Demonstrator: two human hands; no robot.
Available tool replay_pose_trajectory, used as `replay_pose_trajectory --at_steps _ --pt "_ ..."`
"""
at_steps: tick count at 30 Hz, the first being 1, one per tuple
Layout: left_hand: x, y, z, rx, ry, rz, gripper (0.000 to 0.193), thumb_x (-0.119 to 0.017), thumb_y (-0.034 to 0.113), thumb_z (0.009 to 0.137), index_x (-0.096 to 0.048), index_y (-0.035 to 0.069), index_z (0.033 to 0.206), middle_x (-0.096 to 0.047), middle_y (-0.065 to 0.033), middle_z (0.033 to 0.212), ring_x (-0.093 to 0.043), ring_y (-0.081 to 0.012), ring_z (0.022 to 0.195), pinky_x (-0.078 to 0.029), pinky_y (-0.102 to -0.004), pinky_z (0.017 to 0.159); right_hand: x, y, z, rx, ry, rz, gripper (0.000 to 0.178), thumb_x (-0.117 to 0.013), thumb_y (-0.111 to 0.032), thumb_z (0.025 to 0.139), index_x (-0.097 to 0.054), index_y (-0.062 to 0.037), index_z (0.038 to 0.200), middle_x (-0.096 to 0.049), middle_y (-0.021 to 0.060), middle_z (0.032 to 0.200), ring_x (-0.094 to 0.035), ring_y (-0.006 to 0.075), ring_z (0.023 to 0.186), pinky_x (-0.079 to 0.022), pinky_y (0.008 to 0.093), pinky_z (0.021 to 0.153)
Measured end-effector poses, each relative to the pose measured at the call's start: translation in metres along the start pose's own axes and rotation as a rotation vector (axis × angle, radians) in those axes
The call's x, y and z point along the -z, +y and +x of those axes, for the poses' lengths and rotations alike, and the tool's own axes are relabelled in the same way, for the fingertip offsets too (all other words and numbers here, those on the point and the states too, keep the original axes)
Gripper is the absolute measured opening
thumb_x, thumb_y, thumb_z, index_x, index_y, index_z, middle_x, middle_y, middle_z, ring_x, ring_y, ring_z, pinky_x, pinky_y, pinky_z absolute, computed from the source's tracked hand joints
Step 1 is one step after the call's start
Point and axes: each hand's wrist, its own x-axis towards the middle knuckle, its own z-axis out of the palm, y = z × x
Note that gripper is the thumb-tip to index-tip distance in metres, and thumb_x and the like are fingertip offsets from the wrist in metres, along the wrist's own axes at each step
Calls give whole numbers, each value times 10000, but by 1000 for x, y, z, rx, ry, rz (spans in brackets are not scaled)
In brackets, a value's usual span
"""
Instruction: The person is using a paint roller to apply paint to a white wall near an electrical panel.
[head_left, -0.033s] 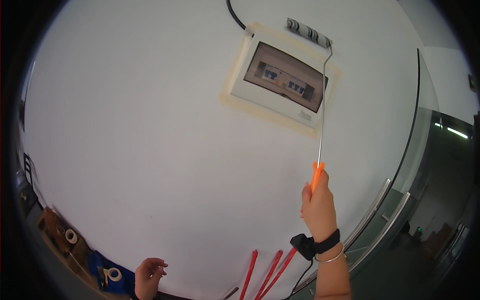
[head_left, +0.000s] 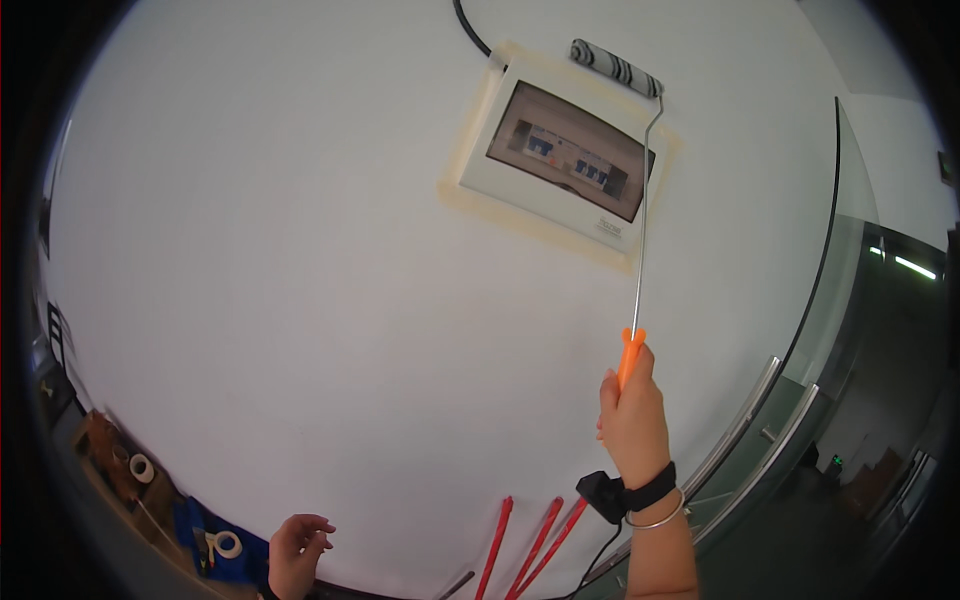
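My right hand point(head_left: 634, 415) is closed round the orange handle of a paint roller point(head_left: 641, 260). Its thin metal rod reaches up across the right edge of a white breaker box point(head_left: 540, 205) with a tinted window. The roller's grey-and-black striped sleeve point(head_left: 617, 68) lies against the white wall just above the box. Strips of pale masking tape point(head_left: 530, 233) frame the box on the wall. Low in the picture, my left hand point(head_left: 297, 553) holds nothing, its fingers loosely bent and apart from the thumb.
Below left, tape rolls point(head_left: 141, 468) lie in a brown box, beside a blue cloth point(head_left: 235, 570) with another roll and a tool. Several red poles point(head_left: 495, 545) lean at the bottom. A glass door with metal handles point(head_left: 740, 420) stands right. A black cable point(head_left: 470, 28) runs above the box.
The roller's sleeve sits slightly lower and further left. My right hand has shifted a little left with it; my left hand looks the same.
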Motion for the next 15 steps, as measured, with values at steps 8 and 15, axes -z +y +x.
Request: replay_pose_trajectory --at_steps 8,15 --pt "-26 9 -38 16 22 62 169 -553 -6 899 -552 -31 1066 -662 -124 966 -613 -146 758 -502 -260 693 5 24 -47 36 0 12 469 -470 -73 963 -303 -41 1400 -532 73 637 -512 163 428 -451 286 420" --pt "-55 8 -69 27 25 58 175 -546 -19 892 -551 -33 1066 -663 -120 968 -612 -146 759 -502 -262 690 31 31 -69 6 -76 301 632 -536 -72 934 -217 -8 1476 -544 188 1302 -627 366 1003 -527 377 829"
